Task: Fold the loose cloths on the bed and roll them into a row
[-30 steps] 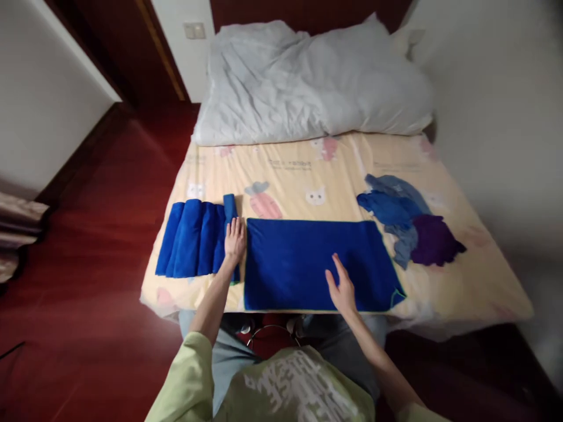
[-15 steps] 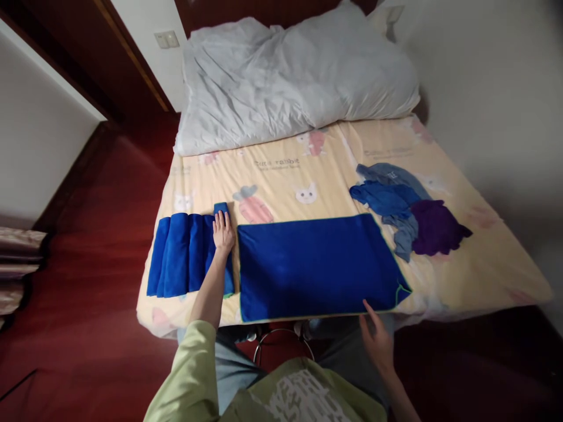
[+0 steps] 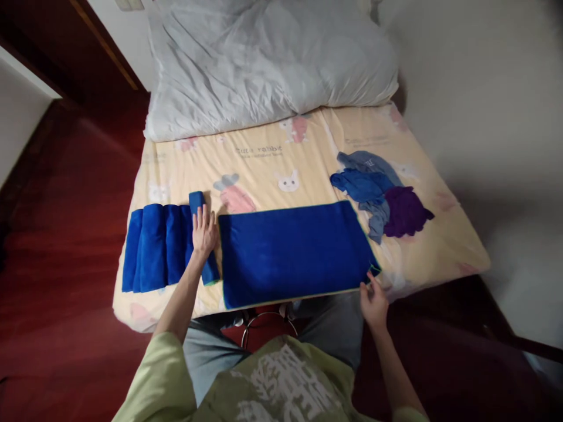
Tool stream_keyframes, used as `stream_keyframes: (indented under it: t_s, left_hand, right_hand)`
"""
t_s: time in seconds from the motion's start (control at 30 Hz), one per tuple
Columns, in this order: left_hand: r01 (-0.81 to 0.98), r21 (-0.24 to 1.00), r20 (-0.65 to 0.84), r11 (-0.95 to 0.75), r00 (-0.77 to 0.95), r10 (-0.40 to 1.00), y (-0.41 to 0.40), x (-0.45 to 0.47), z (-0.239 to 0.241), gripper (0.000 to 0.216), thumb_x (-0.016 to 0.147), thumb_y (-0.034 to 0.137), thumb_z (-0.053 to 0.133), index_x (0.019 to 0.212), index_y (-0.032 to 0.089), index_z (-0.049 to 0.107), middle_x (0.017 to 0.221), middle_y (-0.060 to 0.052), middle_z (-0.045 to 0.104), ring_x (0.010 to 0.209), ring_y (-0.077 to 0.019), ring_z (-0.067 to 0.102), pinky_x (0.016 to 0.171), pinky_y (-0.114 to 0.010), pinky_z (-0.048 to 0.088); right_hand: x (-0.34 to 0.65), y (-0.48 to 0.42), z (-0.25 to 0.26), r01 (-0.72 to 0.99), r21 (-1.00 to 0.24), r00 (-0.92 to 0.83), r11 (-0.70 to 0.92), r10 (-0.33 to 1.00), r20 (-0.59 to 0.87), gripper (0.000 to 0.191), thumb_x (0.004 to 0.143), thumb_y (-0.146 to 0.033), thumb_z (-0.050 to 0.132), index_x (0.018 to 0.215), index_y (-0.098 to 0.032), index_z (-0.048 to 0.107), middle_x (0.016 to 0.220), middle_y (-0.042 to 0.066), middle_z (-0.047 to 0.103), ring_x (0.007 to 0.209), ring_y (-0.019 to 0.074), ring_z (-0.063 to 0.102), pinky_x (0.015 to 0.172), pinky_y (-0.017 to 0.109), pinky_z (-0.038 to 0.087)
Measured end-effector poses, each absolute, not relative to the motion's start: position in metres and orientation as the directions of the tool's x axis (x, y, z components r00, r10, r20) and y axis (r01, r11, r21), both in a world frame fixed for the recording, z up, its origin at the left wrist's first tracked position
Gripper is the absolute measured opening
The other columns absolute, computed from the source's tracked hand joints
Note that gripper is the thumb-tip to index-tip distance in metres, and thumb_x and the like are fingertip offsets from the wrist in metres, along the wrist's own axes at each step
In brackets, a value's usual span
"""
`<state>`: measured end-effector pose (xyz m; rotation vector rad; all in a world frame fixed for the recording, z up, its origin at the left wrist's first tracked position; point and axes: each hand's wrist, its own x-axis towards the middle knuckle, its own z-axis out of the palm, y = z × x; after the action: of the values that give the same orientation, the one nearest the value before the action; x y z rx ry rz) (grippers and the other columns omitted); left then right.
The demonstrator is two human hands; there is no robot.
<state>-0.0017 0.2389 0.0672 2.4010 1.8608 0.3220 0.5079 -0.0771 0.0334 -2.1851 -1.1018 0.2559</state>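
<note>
A dark blue towel lies spread flat near the front edge of the bed. My right hand is at the towel's near right corner, fingers pinched on its edge. To the left lies a row of rolled blue towels. My left hand rests flat, fingers stretched, on the rightmost roll.
A heap of loose blue and purple cloths lies to the right of the flat towel. A rumpled white duvet covers the head of the bed. Dark red floor lies to the left, a white wall to the right.
My right hand slid off the middle of the flat towel, down to its near right corner, and closed on the edge. My left hand stayed on the rolls. The view shifted right.
</note>
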Motion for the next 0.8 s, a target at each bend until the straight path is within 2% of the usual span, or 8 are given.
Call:
stream_keyframes:
  t_s: [0.17,0.27,0.37,0.43,0.57,0.67,0.73,0.8]
  left_hand:
    - [0.823,0.311,0.003,-0.476,0.5,0.866,0.081,0.027,0.05,0.052,0.104,0.032,0.037,0.151,0.016,0.051,0.169,-0.012,0.028,0.16,-0.0263,0.019,0.129,-0.049,0.025]
    - [0.878,0.306,-0.034,-0.369,0.398,0.917,0.015,0.038,0.035,0.057,0.105,0.036,0.034,0.157,0.015,0.043,0.169,-0.014,0.029,0.159,-0.0279,0.02,0.128,-0.051,0.026]
    - [0.924,0.28,-0.016,-0.259,0.275,0.961,-0.011,0.045,0.03,0.059,0.106,0.037,0.029,0.159,0.012,0.04,0.169,-0.015,0.026,0.16,-0.0287,0.018,0.129,-0.053,0.022]
    - [0.934,0.275,-0.008,-0.228,0.239,0.971,-0.015,0.049,0.03,0.06,0.106,0.037,0.027,0.158,0.01,0.041,0.17,-0.016,0.025,0.16,-0.0289,0.016,0.129,-0.053,0.02]
    - [0.942,0.273,-0.031,-0.194,0.21,0.977,-0.017,0.054,0.036,0.062,0.106,0.038,0.027,0.158,0.009,0.04,0.17,-0.017,0.024,0.16,-0.0298,0.015,0.129,-0.055,0.019]
    - [0.954,0.261,-0.051,-0.144,0.163,0.985,-0.02,0.059,0.04,0.062,0.104,0.037,0.03,0.157,0.007,0.041,0.169,-0.019,0.027,0.16,-0.0323,0.017,0.128,-0.058,0.018]
    - [0.96,0.251,-0.047,-0.125,0.141,0.989,-0.02,0.069,0.042,0.061,0.103,0.037,0.033,0.154,0.006,0.045,0.168,-0.021,0.027,0.16,-0.0338,0.016,0.128,-0.06,0.018]
    - [0.954,0.248,-0.037,-0.166,0.181,0.983,-0.015,0.086,0.045,0.06,0.103,0.036,0.034,0.153,0.005,0.047,0.168,-0.02,0.026,0.16,-0.0332,0.015,0.129,-0.057,0.018]
  right_hand:
    - [0.573,-0.048,0.027,0.645,-0.623,0.626,-0.442,0.774,0.099,0.067,0.089,-0.062,0.048,0.129,-0.012,0.067,0.132,0.023,0.067,0.123,0.0334,0.064,0.108,0.054,0.049]
    - [0.593,-0.033,0.021,0.569,-0.66,0.67,-0.491,0.742,0.026,0.068,0.077,-0.061,0.06,0.121,-0.01,0.068,0.117,0.023,0.072,0.1,0.0308,0.069,0.094,0.051,0.056]
    - [0.601,-0.029,0.015,0.484,-0.738,0.651,-0.471,0.757,-0.055,0.056,0.073,-0.056,0.064,0.106,-0.01,0.072,0.094,0.018,0.076,0.074,0.0238,0.066,0.075,0.042,0.058]
    - [0.607,-0.036,0.013,0.467,-0.754,0.629,-0.462,0.773,-0.084,0.047,0.073,-0.05,0.063,0.096,-0.011,0.074,0.083,0.016,0.075,0.067,0.0223,0.063,0.071,0.04,0.057]
    - [0.63,-0.066,0.014,0.503,-0.712,0.661,-0.49,0.749,-0.048,0.026,0.073,-0.035,0.055,0.071,-0.017,0.073,0.081,0.014,0.076,0.076,0.0266,0.067,0.082,0.045,0.057]
    - [0.64,-0.086,0.02,0.573,-0.639,0.683,-0.514,0.73,0.025,0.025,0.073,-0.027,0.049,0.062,-0.02,0.071,0.083,0.014,0.076,0.087,0.0299,0.07,0.092,0.049,0.055]
    - [0.63,-0.088,0.026,0.607,-0.603,0.699,-0.518,0.708,0.096,0.03,0.076,-0.026,0.047,0.073,-0.017,0.075,0.096,0.018,0.076,0.1,0.0325,0.069,0.1,0.052,0.052]
    - [0.603,-0.08,0.034,0.679,-0.581,0.65,-0.448,0.736,0.191,0.039,0.084,-0.026,0.045,0.099,-0.013,0.079,0.122,0.021,0.071,0.119,0.033,0.063,0.11,0.053,0.046]
